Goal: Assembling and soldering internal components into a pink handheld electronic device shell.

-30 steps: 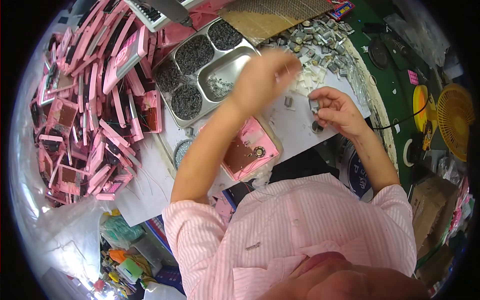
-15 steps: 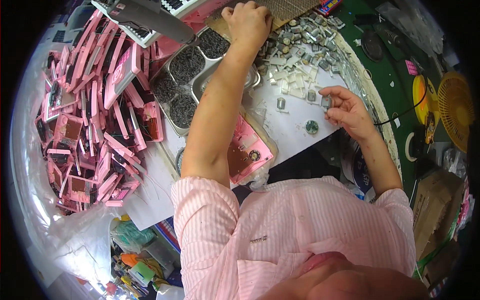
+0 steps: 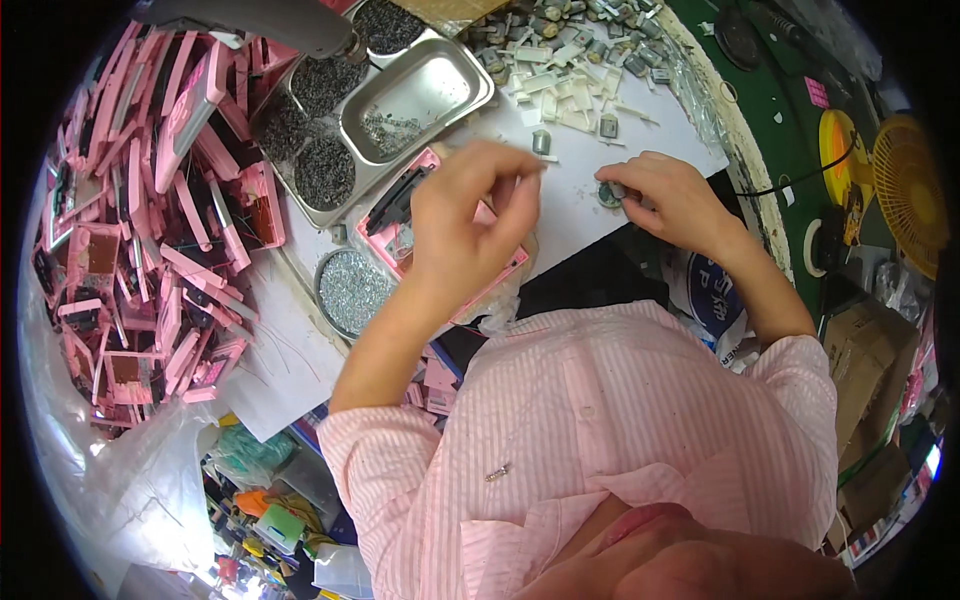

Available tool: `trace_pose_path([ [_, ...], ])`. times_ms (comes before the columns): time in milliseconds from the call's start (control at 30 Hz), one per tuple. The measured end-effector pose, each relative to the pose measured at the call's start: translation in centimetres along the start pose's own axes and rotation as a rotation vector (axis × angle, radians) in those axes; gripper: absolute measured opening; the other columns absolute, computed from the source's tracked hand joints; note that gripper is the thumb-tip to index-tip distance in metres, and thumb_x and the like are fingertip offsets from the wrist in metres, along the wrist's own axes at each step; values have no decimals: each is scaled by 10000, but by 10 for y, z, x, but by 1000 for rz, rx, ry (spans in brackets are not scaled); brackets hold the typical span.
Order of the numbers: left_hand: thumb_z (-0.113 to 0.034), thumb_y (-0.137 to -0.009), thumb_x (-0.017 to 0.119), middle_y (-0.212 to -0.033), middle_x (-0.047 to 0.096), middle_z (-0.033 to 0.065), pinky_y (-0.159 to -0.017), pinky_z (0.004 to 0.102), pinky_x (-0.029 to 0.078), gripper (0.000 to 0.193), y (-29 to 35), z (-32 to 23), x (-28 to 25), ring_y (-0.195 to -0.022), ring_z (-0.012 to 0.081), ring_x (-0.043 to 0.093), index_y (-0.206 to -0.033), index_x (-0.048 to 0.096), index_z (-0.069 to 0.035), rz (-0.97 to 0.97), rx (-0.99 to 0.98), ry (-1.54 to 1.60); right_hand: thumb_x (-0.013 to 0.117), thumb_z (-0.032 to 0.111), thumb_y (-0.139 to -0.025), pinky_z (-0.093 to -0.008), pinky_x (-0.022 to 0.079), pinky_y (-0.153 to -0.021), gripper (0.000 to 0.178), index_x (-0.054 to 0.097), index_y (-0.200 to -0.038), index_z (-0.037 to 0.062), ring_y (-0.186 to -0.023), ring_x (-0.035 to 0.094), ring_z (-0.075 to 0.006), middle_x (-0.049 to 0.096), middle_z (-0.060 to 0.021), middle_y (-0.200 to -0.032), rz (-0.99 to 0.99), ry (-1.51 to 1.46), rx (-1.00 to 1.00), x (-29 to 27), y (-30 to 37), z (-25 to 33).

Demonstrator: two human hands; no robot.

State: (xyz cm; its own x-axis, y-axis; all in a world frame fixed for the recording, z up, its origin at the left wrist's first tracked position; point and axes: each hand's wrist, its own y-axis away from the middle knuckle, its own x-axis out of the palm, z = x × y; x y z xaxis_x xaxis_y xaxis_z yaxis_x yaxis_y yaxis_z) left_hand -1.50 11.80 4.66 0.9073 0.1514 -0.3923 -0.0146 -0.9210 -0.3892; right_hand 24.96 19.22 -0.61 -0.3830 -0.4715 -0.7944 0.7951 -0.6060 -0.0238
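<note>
My left hand [image 3: 470, 220] is over a pink plastic casing [image 3: 375, 243], its fingers bent toward the right and blurred; whether anything is between them is unclear. A long black part [image 3: 400, 200] lies at the casing's far left side. My right hand [image 3: 675, 205] is closed, fingertips pinching a small silver motor [image 3: 619, 190] over a small round greenish dish [image 3: 606, 198] on the white sheet. Two more little motors, one [image 3: 541, 141] and another [image 3: 608, 126], lie a short way beyond, beside a pile of white plastic pieces [image 3: 540, 82].
A heap of pink casings [image 3: 150, 220] fills the left. Metal trays hold dark screws [image 3: 325, 180]; an oblong steel tray [image 3: 420, 90] and a round tin of silvery bits [image 3: 352, 290] stand nearby. A grey tool [image 3: 260, 25] juts in above. A yellow fan [image 3: 905, 195] is at right.
My left hand has come back from the cardboard at the far side to above the pink casing. My right hand has brought the motor over to the round dish. The view has shifted slightly.
</note>
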Motion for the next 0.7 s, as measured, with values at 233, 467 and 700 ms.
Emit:
trace_pose_path([
  [233,86,-904,644,-1042,653,79,-817,248,495,155,94,-8,-8,-920,129,614,-1053,667,48,-32,-489,333,661,33,-750,-366,500,-737,437,664,-1185,75,-775,614,-260,619,-97,-847,88,108,-4,5,-12,14],
  [467,87,-899,660,-1058,639,67,-782,235,508,203,121,-15,11,-917,120,626,-1097,651,46,-145,-453,294,683,-2,-869,-170,402,-644,389,650,-1255,33,-714,483,-3,535,57,-835,39,-809,152,7,-22,62],
  [700,83,-896,678,-1089,622,61,-784,234,518,372,130,-15,19,-960,115,631,-1235,545,7,-287,-514,491,693,-30,-878,-197,454,-759,457,576,-1320,-20,-857,523,-41,582,25,-1008,217,-1326,189,46,-30,90],
])
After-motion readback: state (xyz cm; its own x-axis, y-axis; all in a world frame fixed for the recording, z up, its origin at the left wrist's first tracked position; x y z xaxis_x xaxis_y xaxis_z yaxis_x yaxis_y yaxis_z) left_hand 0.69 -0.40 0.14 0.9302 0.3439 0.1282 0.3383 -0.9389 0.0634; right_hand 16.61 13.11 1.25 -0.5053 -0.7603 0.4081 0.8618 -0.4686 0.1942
